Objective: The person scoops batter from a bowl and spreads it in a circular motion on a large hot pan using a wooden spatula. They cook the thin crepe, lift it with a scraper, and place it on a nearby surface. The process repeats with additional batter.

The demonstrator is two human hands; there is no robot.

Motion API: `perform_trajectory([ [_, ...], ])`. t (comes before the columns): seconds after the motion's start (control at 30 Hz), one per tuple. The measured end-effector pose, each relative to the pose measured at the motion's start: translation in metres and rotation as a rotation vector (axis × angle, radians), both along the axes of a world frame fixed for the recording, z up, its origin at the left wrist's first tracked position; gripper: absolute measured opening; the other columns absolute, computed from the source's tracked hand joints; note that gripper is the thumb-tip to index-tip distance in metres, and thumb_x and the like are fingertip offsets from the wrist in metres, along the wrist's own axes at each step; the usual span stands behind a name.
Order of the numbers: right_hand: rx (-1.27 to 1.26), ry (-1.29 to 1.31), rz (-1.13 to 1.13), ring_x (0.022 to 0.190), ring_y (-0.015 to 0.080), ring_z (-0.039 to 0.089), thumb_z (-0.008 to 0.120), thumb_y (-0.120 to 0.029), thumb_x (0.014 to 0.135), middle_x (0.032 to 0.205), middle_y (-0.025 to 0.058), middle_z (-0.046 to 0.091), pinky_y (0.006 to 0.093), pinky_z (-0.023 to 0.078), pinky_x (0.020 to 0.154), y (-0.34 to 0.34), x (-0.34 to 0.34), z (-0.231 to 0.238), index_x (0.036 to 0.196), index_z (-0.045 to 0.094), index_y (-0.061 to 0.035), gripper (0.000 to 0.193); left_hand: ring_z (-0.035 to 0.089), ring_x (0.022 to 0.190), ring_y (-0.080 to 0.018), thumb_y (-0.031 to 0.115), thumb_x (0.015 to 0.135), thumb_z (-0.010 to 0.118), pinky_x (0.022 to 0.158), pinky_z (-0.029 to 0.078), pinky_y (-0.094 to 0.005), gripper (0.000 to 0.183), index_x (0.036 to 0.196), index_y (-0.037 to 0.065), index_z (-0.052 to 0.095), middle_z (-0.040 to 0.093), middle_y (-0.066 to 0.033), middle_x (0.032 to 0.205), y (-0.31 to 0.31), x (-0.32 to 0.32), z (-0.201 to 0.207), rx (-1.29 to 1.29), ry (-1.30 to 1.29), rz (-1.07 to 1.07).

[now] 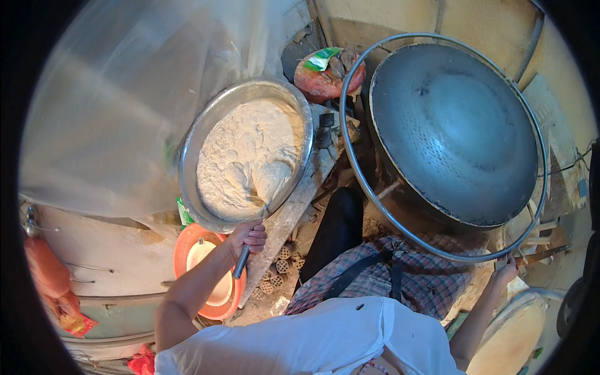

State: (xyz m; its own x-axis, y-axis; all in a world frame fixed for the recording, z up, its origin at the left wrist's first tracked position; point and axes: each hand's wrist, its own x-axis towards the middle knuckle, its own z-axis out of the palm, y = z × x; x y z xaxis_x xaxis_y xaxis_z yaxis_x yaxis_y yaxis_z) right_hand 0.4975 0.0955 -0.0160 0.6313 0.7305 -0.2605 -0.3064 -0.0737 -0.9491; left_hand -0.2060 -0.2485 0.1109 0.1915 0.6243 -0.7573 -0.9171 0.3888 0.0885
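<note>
My left hand (249, 239) is closed round the dark handle of a metal-shafted utensil (240, 265). Its shaft runs into the thick pale dough (247, 150), which hides the far end. The dough fills much of a wide metal basin (189, 181) at left of centre. Out to the right, my right hand (505, 275) is closed on a flat brown wooden tool (547, 254), just below a metal ring (351, 140). That ring circles a large dark domed griddle (456, 131), whose top looks bare and slightly shiny.
An orange basin (182, 250) with a paler vessel inside stands below the metal basin. Perforated coal briquettes (282, 265) lie on the floor near my legs. A red bag (322, 84) sits behind, clear plastic sheeting (125, 125) hangs left, and a round board (509, 340) is lower right.
</note>
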Motion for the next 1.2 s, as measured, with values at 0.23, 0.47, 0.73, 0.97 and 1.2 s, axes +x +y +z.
perform_trajectory([
  [0.23,0.055,-0.091,0.012,0.097,0.0323,0.061,0.042,0.003,0.088,0.116,0.0237,0.056,0.0392,0.055,0.083,0.005,0.008,0.017,0.116,0.043,0.0187,0.032,0.036,0.035,-0.0062,0.038,0.102,0.034,0.034,0.035,-0.0275,0.039,0.071,0.014,0.040,0.038,0.0057,0.053,0.006,0.049,0.041,0.389,-0.351,0.265],
  [0.47,-0.031,-0.561,-0.040,0.041,0.0140,0.044,0.051,-0.004,0.076,0.059,0.0070,0.048,0.0261,0.035,0.036,-0.086,-0.037,0.054,0.087,0.046,-0.0020,0.011,0.031,0.029,-0.0084,0.043,0.100,0.036,0.028,0.030,-0.0251,0.044,0.069,0.013,0.039,0.033,0.0023,0.047,0.068,0.071,0.141,0.285,1.018,0.055],
  [0.73,-0.207,-0.051,0.580,0.040,0.0099,0.034,0.028,-0.058,0.096,0.053,-0.0027,0.034,0.0254,0.029,0.037,-0.158,-0.141,0.121,0.083,0.048,-0.0095,0.054,0.056,0.052,-0.0291,0.036,0.094,0.055,0.051,0.043,-0.0414,0.042,0.068,0.003,0.049,0.054,-0.0133,0.057,0.191,0.141,0.100,0.687,2.350,-0.281],
  [0.97,-0.395,0.190,0.868,0.040,0.0142,0.038,0.027,-0.060,0.096,0.055,0.0017,0.039,0.0295,0.033,0.038,-0.186,-0.179,0.151,0.083,0.046,-0.0083,0.056,0.059,0.071,-0.0427,0.045,0.092,0.050,0.064,0.045,-0.0511,0.047,0.070,0.004,0.058,0.061,-0.0202,0.071,0.248,0.219,0.004,0.861,2.171,-0.872],
  [1.2,-0.283,0.056,0.804,0.038,0.0141,0.038,0.027,-0.057,0.096,0.053,0.0030,0.042,0.0307,0.036,0.035,-0.126,-0.183,0.162,0.081,0.050,-0.0048,0.059,0.042,0.047,-0.0089,0.036,0.098,0.047,0.041,0.032,-0.0234,0.037,0.071,0.012,0.053,0.041,0.0049,0.055,0.227,0.166,0.038,0.527,1.237,-0.183],
])
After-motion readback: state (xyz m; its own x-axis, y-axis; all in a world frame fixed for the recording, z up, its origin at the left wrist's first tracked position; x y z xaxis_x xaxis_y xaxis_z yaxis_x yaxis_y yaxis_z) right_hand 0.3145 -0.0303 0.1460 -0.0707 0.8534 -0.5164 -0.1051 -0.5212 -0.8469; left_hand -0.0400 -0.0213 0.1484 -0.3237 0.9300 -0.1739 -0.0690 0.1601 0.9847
